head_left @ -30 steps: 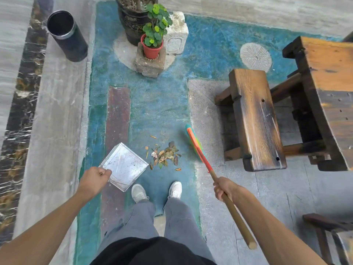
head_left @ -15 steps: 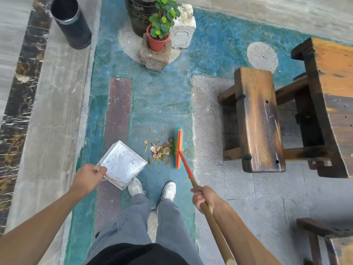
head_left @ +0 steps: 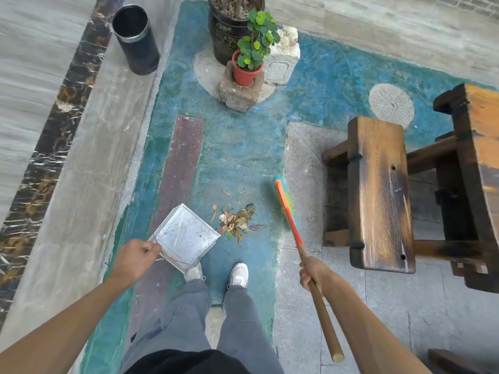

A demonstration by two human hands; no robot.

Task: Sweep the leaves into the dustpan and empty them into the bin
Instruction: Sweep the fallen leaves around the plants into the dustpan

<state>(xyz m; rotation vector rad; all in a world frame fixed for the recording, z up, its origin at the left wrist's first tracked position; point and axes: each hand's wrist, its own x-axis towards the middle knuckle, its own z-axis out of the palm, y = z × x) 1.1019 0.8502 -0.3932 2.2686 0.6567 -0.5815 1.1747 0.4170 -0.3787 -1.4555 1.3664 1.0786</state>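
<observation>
A small heap of dry brown leaves (head_left: 237, 221) lies on the blue floor just ahead of my feet. Left of it rests a square metal dustpan (head_left: 185, 236), its open edge touching the heap's left side; my left hand (head_left: 135, 259) grips its thin wire handle. My right hand (head_left: 314, 273) grips the wooden handle of a broom (head_left: 286, 205) whose orange and teal head hangs to the right of the leaves, a short gap away. A black cylindrical bin (head_left: 136, 39) stands open at the far left.
A dark planter and a red pot of green leaves (head_left: 247, 67) on a stone block stand straight ahead. A wooden bench (head_left: 380, 190) and a heavy wooden table (head_left: 478, 163) fill the right side. My white shoes (head_left: 239, 273) stand just behind the leaves.
The broom head swept left into the leaves half a second ago and has now swung back out to the right. The heap sits closer to the dustpan. The dustpan has barely moved.
</observation>
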